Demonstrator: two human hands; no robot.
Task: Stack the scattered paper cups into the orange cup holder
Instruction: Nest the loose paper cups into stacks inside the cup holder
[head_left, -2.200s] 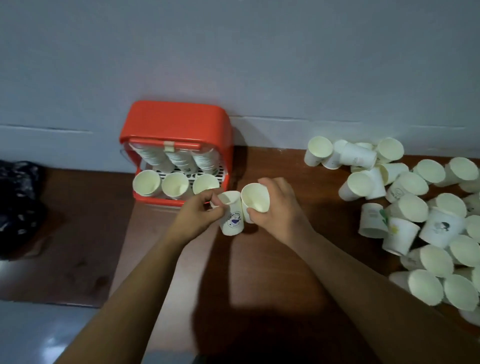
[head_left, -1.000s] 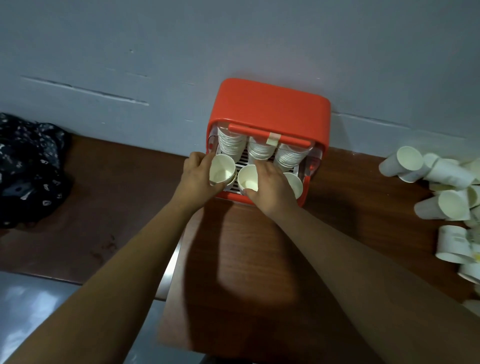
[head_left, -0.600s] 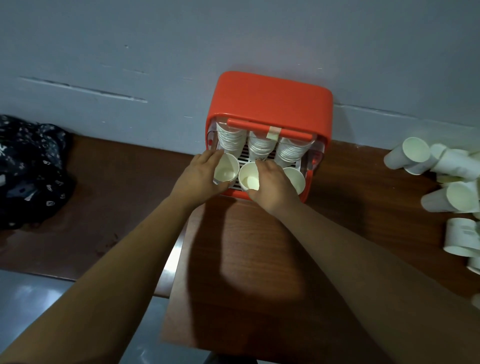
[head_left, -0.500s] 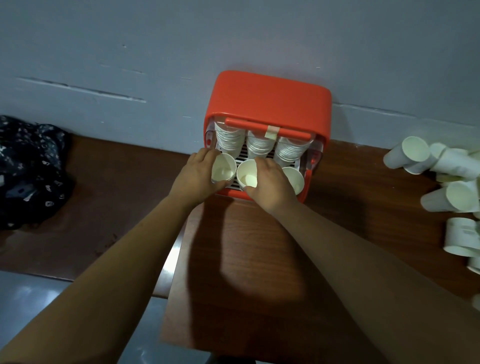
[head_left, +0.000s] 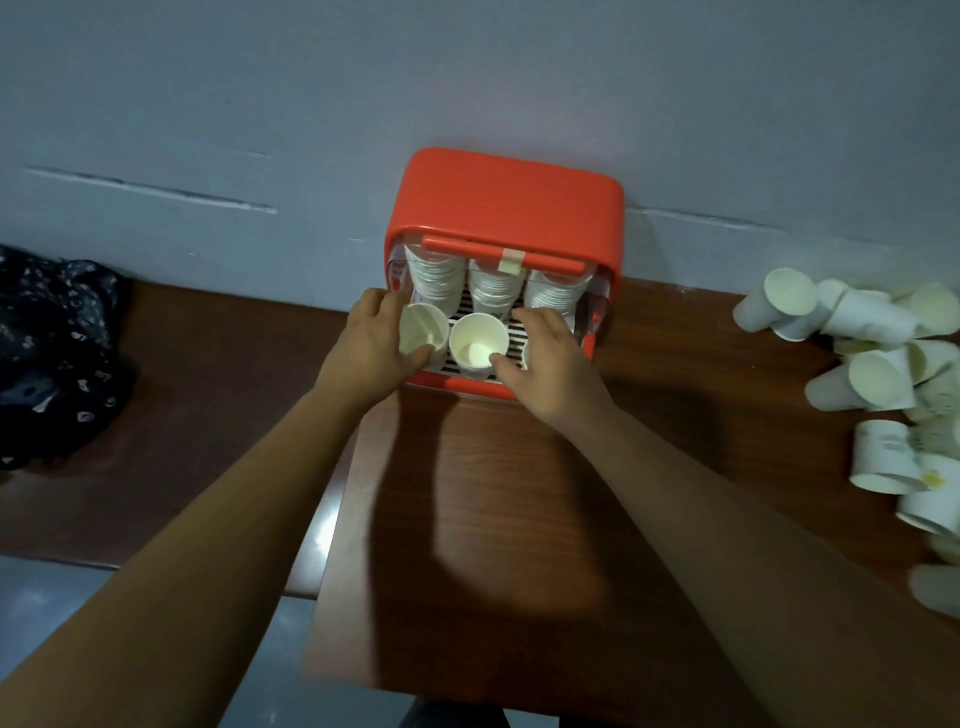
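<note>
Upper centre of the frame, back against the grey wall (head_left: 467, 78): the orange cup holder (head_left: 506, 192). At the right edge, well apart from it, scattered paper cups (head_left: 878, 379) heaped mostly on their sides. Far left on the brown wooden table (head_left: 519, 493), a dark patterned cloth (head_left: 52, 343).

Across the holder's right slot, the right hand (head_left: 548, 364) palm down, hiding nearly all of the cup there, thumb tip at the near rim of the middle cup (head_left: 478, 340); cannot tell whether gripping or only touching. Left hand (head_left: 374, 345) curled round the left cup (head_left: 422, 328), thumb on its near rim. Both cups upright on the slatted tray (head_left: 514, 347). Behind the orange bar (head_left: 457, 245), three nested stacks (head_left: 493, 283); on the bar, pale tape (head_left: 511, 260).

Faint greenish print and a yellow mark on cups at lower right, too blurred to read.
</note>
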